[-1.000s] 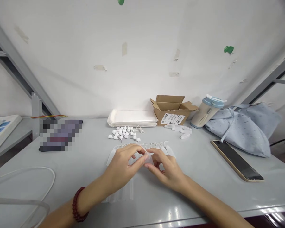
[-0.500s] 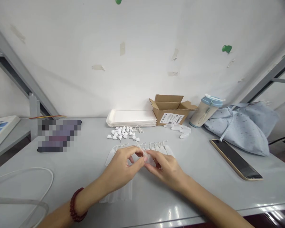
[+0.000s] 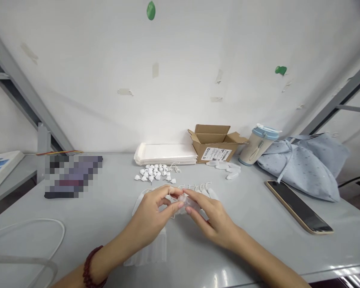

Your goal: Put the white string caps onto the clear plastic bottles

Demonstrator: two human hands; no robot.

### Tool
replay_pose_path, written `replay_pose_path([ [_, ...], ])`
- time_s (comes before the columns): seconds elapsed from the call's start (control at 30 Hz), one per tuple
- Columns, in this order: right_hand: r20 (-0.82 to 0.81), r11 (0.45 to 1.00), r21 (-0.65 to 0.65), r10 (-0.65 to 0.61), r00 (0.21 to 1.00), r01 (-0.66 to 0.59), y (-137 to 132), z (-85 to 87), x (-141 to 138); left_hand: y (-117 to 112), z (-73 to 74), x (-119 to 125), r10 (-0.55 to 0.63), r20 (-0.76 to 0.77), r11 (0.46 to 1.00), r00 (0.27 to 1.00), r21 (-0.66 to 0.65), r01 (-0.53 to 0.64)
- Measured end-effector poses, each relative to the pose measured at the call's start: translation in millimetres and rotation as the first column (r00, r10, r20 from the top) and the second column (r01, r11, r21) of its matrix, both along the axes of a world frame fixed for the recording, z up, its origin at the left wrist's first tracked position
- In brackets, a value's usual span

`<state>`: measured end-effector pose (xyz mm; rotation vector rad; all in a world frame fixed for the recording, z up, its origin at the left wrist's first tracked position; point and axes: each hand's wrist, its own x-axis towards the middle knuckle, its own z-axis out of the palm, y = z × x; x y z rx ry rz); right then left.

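A small translucent plastic tube (image 3: pixel 192 203) is held between both hands above the grey table. My left hand (image 3: pixel 156 210) pinches its narrow left end between thumb and index finger, and a thin white loop shows by those fingers. Around the wider body, the fingers of my right hand (image 3: pixel 213 214) are closed. Behind the hands lies a row of similar tubes with white loops (image 3: pixel 211 193), partly hidden. Flat clear tubes (image 3: pixel 154 250) lie under my left forearm. Farther back is a pile of small white caps (image 3: pixel 154 172) with several white loops (image 3: pixel 175 168).
A stack of white envelopes (image 3: pixel 168 153) and an open cardboard box (image 3: pixel 217 150) stand against the wall. Several loose tubes (image 3: pixel 232 172) lie before the box. To the right are a cup (image 3: pixel 256 146), a blue cloth bag (image 3: pixel 309 168) and a phone (image 3: pixel 298 206). A white cable (image 3: pixel 60 240) curls at left.
The right fingers have shifted along the tube, now held more level. The white strand that stuck up from it now curves by the left fingers. The whole view has tilted slightly upward.
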<state>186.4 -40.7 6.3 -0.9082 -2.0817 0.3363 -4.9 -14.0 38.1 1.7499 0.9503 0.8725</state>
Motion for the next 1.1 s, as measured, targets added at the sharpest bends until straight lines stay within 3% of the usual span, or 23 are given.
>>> replay_pose_path([
  [0.1, -0.043, 0.996, -0.089, -0.008, 0.999, 0.005, -2, 3.1, -2, -1, 0.9, 0, -0.009, 0.082, 0.996, 0.997, -0.093, 0.017],
  [0.17, -0.101, 0.984, -0.175, -0.016, 0.995, -0.002, -3, 4.5, -3, -3, 2.1, 1, -0.034, 0.1, 0.996, 0.994, -0.084, 0.043],
  [0.23, -0.154, 0.967, -0.254, -0.026, 0.988, -0.014, -3, 5.3, -4, -5, 2.3, 3, 0.003, 0.058, 1.0, 0.998, -0.012, -0.002],
  [0.3, -0.19, 0.95, -0.312, -0.048, 0.981, -0.014, -3, 5.3, -5, -7, 0.9, 5, 0.118, 0.0, 0.983, 0.993, 0.14, -0.117],
  [0.37, -0.236, 0.93, -0.368, -0.079, 0.969, -0.014, -3, 4.8, -5, -9, -1.8, 5, 0.207, -0.036, 0.929, 0.978, 0.322, -0.185],
  [0.47, -0.327, 0.876, -0.479, -0.123, 0.937, -0.052, -2, 4.9, -6, -11, -6.3, 5, 0.159, -0.094, 0.853, 0.983, 0.514, -0.089],
  [0.6, -0.436, 0.806, -0.571, -0.14, 0.889, -0.153, -2, 8.5, -9, -14, -9.4, 4, 0.045, -0.208, 0.798, 0.977, 0.595, 0.09],
  [0.7, -0.499, 0.765, -0.6, -0.127, 0.857, -0.236, -3, 11.8, -12, -16, -10.2, 4, 0.04, -0.293, 0.764, 0.955, 0.625, 0.16],
  [0.77, -0.525, 0.74, -0.62, -0.143, 0.839, -0.262, -4, 13.3, -13, -17, -10.7, 5, 0.09, -0.329, 0.716, 0.94, 0.677, 0.168],
  [0.97, -0.568, 0.713, -0.639, -0.185, 0.802, -0.288, -4, 14.2, -15, -21, -12.3, 11, 0.33, -0.321, 0.495, 0.888, 0.86, 0.127],
  [1.03, -0.569, 0.711, -0.641, -0.188, 0.801, -0.288, -3, 12.3, -16, -22, -13.8, 13, 0.371, -0.32, 0.488, 0.872, 0.866, 0.11],
  [1.1, -0.569, 0.697, -0.65, -0.181, 0.802, -0.303, -2, 9.3, -17, -22, -16.0, 15, 0.389, -0.313, 0.518, 0.866, 0.852, 0.075],
])
